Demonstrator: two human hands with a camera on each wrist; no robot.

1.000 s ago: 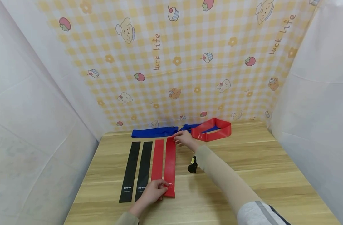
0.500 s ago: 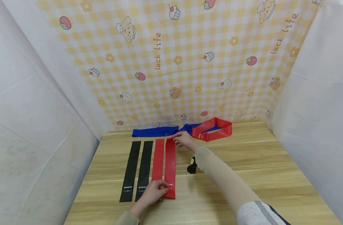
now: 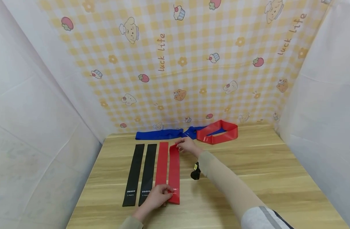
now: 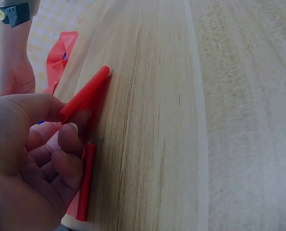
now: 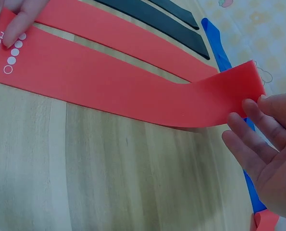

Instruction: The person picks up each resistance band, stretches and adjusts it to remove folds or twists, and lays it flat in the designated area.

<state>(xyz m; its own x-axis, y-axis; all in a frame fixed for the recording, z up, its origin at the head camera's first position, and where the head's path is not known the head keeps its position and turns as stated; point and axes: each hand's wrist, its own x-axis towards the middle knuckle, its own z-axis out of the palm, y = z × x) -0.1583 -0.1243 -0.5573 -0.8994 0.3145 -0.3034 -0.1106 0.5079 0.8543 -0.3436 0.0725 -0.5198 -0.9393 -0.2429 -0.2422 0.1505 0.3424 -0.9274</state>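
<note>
A flat red resistance band point(image 3: 174, 173) lies lengthwise between my two hands, with "Heavy" and a row of dots near its close end. My left hand point(image 3: 158, 196) pinches that close end between thumb and forefinger. In the left wrist view the band's end point(image 4: 87, 94) tilts up off the wood. At the far end, my right hand point(image 3: 188, 146) pinches the edge; the right wrist view shows that end of the band point(image 5: 229, 94) bent upward, other fingers loosely spread below. Left of it lies a second red band point(image 3: 161, 165), its near end partly covered by my left hand.
Two black bands point(image 3: 134, 171) lie parallel farther left on the wooden table point(image 3: 249, 178). Blue bands point(image 3: 159, 134) stretch along the back edge by the checked cloth point(image 3: 192, 76). A looped red band point(image 3: 222, 136) stands at the back right, overlapping the blue.
My right hand has drawn the far end of the red band slightly toward me. The near end, with my left hand, has shifted a little closer too. The other bands stay put.
</note>
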